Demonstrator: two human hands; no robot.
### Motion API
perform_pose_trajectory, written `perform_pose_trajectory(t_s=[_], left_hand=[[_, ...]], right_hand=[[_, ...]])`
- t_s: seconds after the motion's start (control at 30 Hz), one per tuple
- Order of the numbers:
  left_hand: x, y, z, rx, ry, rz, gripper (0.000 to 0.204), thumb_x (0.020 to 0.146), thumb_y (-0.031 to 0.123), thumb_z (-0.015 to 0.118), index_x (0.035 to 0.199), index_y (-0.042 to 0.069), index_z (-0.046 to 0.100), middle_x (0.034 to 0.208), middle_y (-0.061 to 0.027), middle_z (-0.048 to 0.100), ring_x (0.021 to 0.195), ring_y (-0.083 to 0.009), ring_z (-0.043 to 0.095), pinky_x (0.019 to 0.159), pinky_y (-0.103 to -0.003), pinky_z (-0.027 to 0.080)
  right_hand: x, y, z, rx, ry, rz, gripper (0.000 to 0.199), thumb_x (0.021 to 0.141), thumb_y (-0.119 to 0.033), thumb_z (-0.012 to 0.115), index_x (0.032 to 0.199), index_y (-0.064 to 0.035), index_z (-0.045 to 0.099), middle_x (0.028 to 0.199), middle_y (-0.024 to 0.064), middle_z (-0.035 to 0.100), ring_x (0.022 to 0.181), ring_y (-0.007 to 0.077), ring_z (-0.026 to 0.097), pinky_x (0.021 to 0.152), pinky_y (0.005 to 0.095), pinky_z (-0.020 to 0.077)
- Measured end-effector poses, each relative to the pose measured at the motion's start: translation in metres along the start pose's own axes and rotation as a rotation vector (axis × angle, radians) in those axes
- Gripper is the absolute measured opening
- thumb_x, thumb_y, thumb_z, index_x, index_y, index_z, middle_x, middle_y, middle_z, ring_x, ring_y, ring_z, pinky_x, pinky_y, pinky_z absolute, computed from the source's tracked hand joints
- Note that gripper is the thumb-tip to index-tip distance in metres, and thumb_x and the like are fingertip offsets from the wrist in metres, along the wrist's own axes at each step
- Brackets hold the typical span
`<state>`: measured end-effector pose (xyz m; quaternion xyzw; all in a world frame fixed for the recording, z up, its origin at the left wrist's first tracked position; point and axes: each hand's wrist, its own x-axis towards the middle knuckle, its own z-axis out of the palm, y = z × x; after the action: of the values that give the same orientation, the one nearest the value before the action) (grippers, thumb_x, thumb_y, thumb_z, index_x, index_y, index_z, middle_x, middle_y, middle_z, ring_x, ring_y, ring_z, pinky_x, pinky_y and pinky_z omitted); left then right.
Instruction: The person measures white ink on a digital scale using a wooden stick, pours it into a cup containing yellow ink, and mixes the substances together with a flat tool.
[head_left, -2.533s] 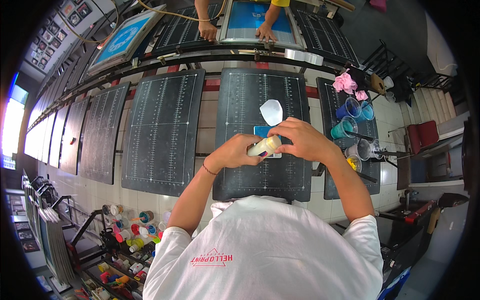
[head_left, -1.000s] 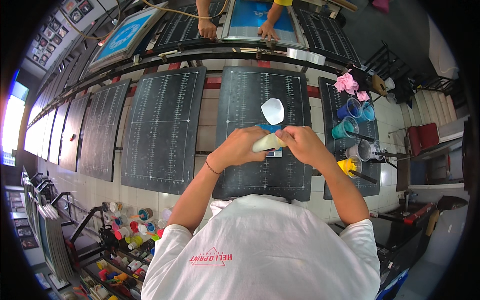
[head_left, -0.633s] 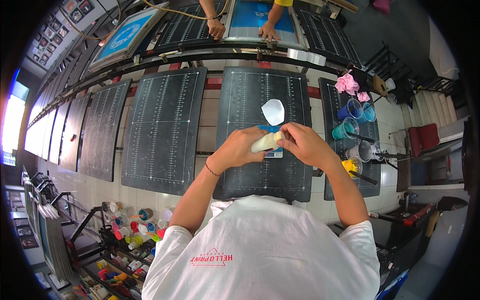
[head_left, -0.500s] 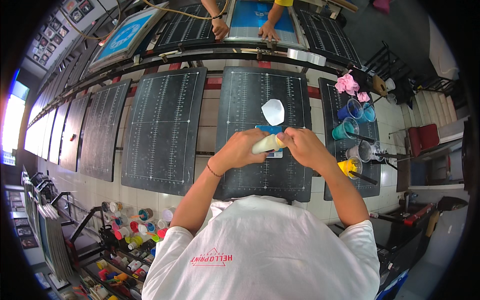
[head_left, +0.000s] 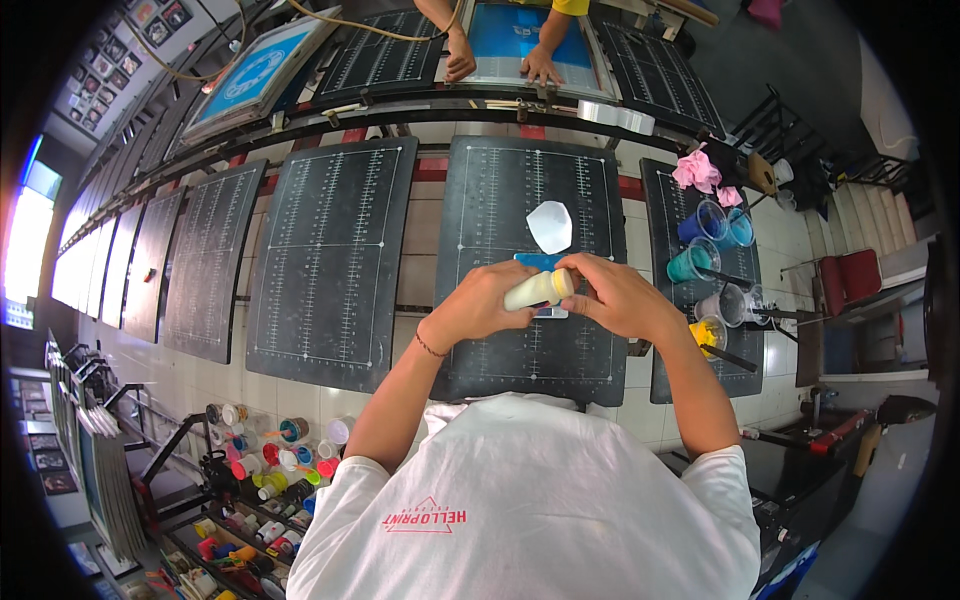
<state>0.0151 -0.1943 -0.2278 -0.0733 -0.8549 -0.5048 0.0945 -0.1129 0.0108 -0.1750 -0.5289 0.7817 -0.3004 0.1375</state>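
Note:
A small bottle (head_left: 525, 293) with cream-coloured contents lies tilted in my left hand (head_left: 482, 300), whose fingers wrap round its body. My right hand (head_left: 622, 298) closes on the bottle's pale yellow cap (head_left: 562, 285), thumb and fingers on either side of it. Just beneath my hands, a flat blue and white device (head_left: 538, 261) rests on a black gridded board (head_left: 490, 200), mostly hidden by my fingers and the bottle. Beyond it on the same board stands a white cup (head_left: 550, 228), apart from both hands.
Right of me, another black board holds plastic cups of blue, teal (head_left: 690, 263) and yellow ink (head_left: 705, 335), with crumpled pink cloth (head_left: 697, 171). More gridded boards (head_left: 330, 260) run leftward. Paint jars (head_left: 290, 455) crowd the lower left. Across the rail, another person's hands (head_left: 541, 66) rest on a blue screen frame.
My right fingers have shifted round the cap, leaving more of it showing. The bottle has turned slightly. Across the rail, the other person's left-side hand has moved a little to the right.

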Motion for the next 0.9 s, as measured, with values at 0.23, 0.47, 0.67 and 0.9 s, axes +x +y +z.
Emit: perform_pose_trajectory(t_s=[0.23, 0.47, 0.67, 0.9], left_hand=[[0.003, -0.001, 0.008, 0.012, -0.020, 0.030, 0.040, 0.071, 0.011, 0.075, 0.110, 0.000, 0.071, 0.093, -0.0140, 0.069, 0.082, -0.0309, 0.065, 0.077, -0.040, 0.053], [0.002, 0.000, 0.009, -0.035, -0.006, 0.000, 0.040, 0.071, 0.011, 0.075, 0.109, 0.001, 0.071, 0.091, -0.0143, 0.069, 0.081, -0.0309, 0.064, 0.076, -0.041, 0.052], [-0.005, 0.001, 0.005, -0.022, -0.014, -0.019, 0.040, 0.072, 0.012, 0.075, 0.109, -0.001, 0.071, 0.090, -0.0140, 0.068, 0.081, -0.0289, 0.064, 0.076, -0.039, 0.052], [-0.006, 0.005, 0.002, -0.081, -0.047, -0.071, 0.039, 0.073, 0.013, 0.075, 0.109, -0.002, 0.070, 0.090, -0.0138, 0.068, 0.079, -0.0265, 0.063, 0.074, -0.038, 0.051]], right_hand=[[-0.003, 0.011, 0.006, -0.158, -0.200, 0.299, 0.053, 0.105, -0.054, 0.046, 0.111, -0.0035, 0.061, 0.082, 0.0161, 0.067, 0.075, 0.0397, 0.067, 0.070, 0.0492, 0.0509], [-0.002, 0.006, 0.005, -0.060, -0.064, 0.094, 0.057, 0.103, -0.055, 0.049, 0.096, -0.0006, 0.065, 0.077, 0.0162, 0.067, 0.072, 0.0381, 0.065, 0.067, 0.0447, 0.0490], [0.002, 0.008, 0.010, 0.043, -0.151, 0.273, 0.055, 0.102, -0.055, 0.052, 0.087, -0.0026, 0.062, 0.075, 0.0157, 0.066, 0.072, 0.0369, 0.067, 0.064, 0.0471, 0.0496], [0.004, 0.006, 0.020, 0.091, -0.056, 0.170, 0.057, 0.097, -0.058, 0.058, 0.084, -0.0027, 0.065, 0.069, 0.0151, 0.066, 0.065, 0.0370, 0.066, 0.060, 0.0461, 0.0484]])
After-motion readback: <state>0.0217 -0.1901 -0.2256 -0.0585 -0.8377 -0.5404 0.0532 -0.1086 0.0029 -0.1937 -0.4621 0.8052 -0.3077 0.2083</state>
